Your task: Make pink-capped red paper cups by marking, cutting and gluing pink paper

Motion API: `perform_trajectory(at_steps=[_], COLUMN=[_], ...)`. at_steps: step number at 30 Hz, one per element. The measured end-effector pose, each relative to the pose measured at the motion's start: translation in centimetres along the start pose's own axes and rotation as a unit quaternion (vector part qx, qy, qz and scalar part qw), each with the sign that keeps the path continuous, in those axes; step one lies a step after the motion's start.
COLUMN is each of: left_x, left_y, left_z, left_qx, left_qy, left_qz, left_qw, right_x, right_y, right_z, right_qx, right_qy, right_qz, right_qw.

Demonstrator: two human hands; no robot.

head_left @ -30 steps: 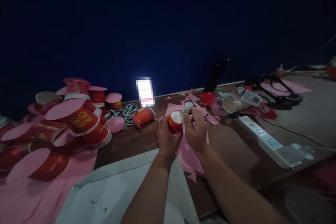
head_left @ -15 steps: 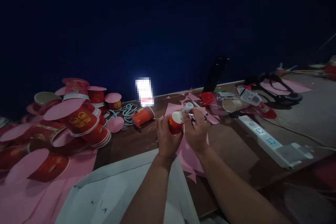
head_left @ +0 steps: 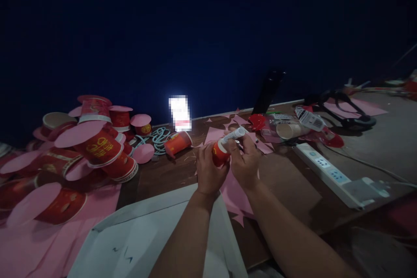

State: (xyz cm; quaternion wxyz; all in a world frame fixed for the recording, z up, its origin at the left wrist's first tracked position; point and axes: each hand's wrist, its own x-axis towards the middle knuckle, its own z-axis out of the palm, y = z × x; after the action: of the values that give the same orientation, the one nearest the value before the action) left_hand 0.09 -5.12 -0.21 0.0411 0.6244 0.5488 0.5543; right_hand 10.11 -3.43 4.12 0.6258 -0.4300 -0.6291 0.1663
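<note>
While the left hand (head_left: 210, 173) bends its fingers round a red cup (head_left: 220, 155), the right hand (head_left: 245, 160) pinches a white tube (head_left: 235, 134); a clear bag (head_left: 269, 131) holds pale cups (head_left: 288, 131).

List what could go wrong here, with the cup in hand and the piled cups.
The white tube, tilted in the right hand, might slip off the end of the red cup.
The left hand wraps the red cup's side, so a hard squeeze could dent it.
The piled cups lean at odd angles; a bump might topple some.
</note>
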Motion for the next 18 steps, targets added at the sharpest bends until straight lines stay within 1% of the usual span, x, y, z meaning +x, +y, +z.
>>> perform_trajectory(at_steps=[3, 5, 11, 13, 15, 18], left_x=[-0.02, -0.05, -0.16, -0.11, -0.03, 0.1], left_y=[0.13, 0.08, -0.48, -0.5, -0.39, -0.2], left_z=[-0.06, -0.04, 0.24, 0.22, 0.1, -0.16], left_qx=[0.001, 0.0, -0.004, -0.001, 0.002, 0.01], left_qy=[-0.002, 0.001, 0.014, 0.016, 0.013, 0.005], left_qz=[0.008, 0.009, -0.002, -0.01, -0.018, -0.029], left_qw=[1.0, 1.0, 1.0, 1.0, 1.0, 1.0], right_x=[-0.03, -0.02, 0.2, 0.28, 0.31, 0.2], right_y=[0.08, -0.04, -0.43, -0.38, -0.33, -0.41], right_z=[0.07, 0.06, -0.11, -0.15, -0.22, -0.4], right_qx=[-0.014, -0.022, -0.052, -0.07, -0.079, -0.042], right_qy=[-0.016, -0.024, -0.039, -0.027, -0.003, 0.026], right_qz=[0.01, 0.003, -0.056, -0.071, -0.075, -0.061], right_qw=[1.0, 0.999, 0.996, 0.995, 0.994, 0.997])
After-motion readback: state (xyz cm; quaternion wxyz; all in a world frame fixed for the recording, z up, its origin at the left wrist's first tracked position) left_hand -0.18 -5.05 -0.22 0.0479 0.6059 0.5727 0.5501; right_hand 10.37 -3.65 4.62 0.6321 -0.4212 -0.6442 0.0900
